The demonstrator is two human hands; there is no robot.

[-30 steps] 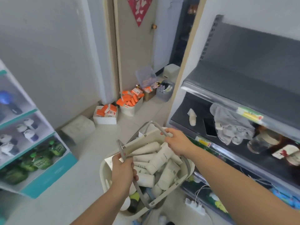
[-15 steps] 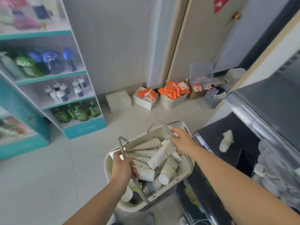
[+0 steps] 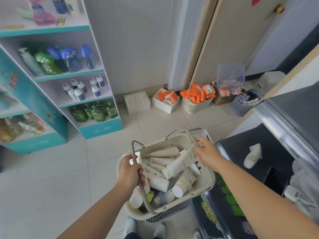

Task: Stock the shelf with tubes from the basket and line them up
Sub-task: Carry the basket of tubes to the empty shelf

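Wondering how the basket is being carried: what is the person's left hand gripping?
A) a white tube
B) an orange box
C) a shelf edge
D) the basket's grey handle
D: the left hand is curled round the grey handle of the basket.

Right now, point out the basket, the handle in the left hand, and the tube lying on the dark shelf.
basket (image 3: 174,140): head view, far inner wall.
handle (image 3: 133,150): head view, grey bar above the left hand (image 3: 131,171).
shelf tube (image 3: 252,156): head view, mid-body.

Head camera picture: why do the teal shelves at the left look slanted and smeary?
Head view: the wide-angle lens leans the teal shelves near the frame edge, their top bottles are blurred, and the basket at centre with its tubes is sharp.
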